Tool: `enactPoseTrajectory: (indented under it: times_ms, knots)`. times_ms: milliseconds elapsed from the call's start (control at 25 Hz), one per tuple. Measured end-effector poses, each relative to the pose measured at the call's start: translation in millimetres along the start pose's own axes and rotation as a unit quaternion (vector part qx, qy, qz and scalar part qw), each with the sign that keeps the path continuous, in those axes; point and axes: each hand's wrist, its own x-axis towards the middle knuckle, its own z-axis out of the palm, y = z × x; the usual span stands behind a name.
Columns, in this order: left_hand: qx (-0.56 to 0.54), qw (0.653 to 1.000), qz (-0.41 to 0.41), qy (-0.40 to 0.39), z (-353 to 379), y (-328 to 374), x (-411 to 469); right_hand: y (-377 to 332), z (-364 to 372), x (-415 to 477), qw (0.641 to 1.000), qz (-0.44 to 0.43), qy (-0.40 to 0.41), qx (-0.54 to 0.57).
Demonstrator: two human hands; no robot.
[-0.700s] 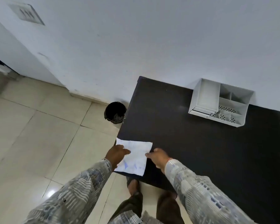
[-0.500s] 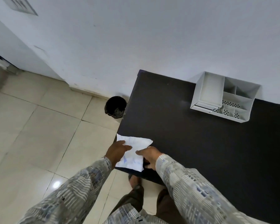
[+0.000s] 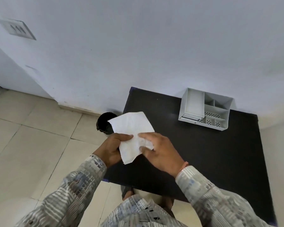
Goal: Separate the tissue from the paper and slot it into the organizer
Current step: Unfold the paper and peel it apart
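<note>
A white sheet of paper (image 3: 131, 128) is lifted off the black table (image 3: 195, 153) and held tilted over its left front part. My left hand (image 3: 112, 148) grips the sheet's lower left edge from underneath, thumb on top. My right hand (image 3: 159, 151) pinches its lower right part, where a crumpled bit of white tissue (image 3: 146, 145) shows between the fingers. I cannot tell where the tissue ends and the paper begins. The grey organizer (image 3: 205, 108), with several open compartments, stands at the table's back edge against the wall, well to the right of both hands.
A black bin (image 3: 103, 122) stands on the tiled floor by the table's left edge, partly hidden by the paper. A white wall (image 3: 138, 46) runs behind the table. My feet (image 3: 128, 192) show under the table's front edge.
The paper lay flat at the table's front left corner; both hands have picked it up and raised it, turning it. My right hand has shifted onto its lower right part.
</note>
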Motion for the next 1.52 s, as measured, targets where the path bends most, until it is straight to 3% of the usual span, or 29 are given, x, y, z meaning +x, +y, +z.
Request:
enactPoseTrajectory:
  times_ms: [120, 360, 480, 600, 800, 1080, 1360, 1520]
  knots:
    - [0.016, 0.999, 0.018, -0.039, 27.7, 9.3, -11.9, -3.4, -26.5, -15.4, 0.994, 0.003, 0.105, -0.017]
    - [0.081, 0.988, 0.035, -0.127, 75.2, 11.7, -23.9, 3.2, -53.0, -41.4, 0.987, -0.013, 0.160, -0.017]
    - [0.106, 0.984, 0.041, -0.139, 90.9, 2.5, -24.2, 10.6, -66.0, -54.5, 0.979, -0.030, 0.190, -0.073]
    - [0.111, 0.986, 0.047, -0.113, 108.7, -14.0, -21.6, 19.3, -84.0, -72.8, 0.972, -0.048, 0.195, -0.119]
    - [0.058, 0.996, 0.052, -0.049, 133.7, -35.5, -24.5, 25.7, -118.9, -123.2, 0.977, -0.091, 0.189, -0.042]
    - [0.077, 0.989, 0.075, -0.099, 170.7, -66.2, -38.1, 46.3, -136.1, -114.5, 0.952, -0.099, 0.174, -0.234]
    - [0.065, 0.993, 0.095, -0.024, 201.7, -88.3, -44.3, 79.3, -161.3, -170.9, 0.967, -0.148, 0.197, -0.055]
    - [0.064, 0.993, 0.098, -0.018, 219.0, -99.8, -47.4, 91.6, -171.5, -176.4, 0.964, -0.146, 0.160, -0.152]
